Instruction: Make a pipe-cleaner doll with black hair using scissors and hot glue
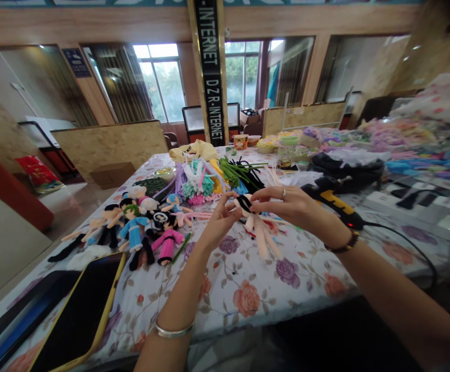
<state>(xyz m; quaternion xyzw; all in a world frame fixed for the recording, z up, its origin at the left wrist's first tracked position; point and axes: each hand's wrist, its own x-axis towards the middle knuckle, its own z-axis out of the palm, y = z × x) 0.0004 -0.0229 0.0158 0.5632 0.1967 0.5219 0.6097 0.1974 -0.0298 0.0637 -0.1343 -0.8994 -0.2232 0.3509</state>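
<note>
Here both hands [220,221] [291,205] pinch the doll [256,223] head-up.

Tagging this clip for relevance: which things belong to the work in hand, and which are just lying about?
In hand: left hand, right hand, both pinching the peach doll.
Lying about: dressed dolls, pipe-cleaner bundle, glue gun, phone.

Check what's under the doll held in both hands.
Under the doll, pinched by the left hand and right hand, lies the floral tablecloth. The patch directly beneath the doll and the fingers is covered, and the cloth hides the tabletop itself.
</note>
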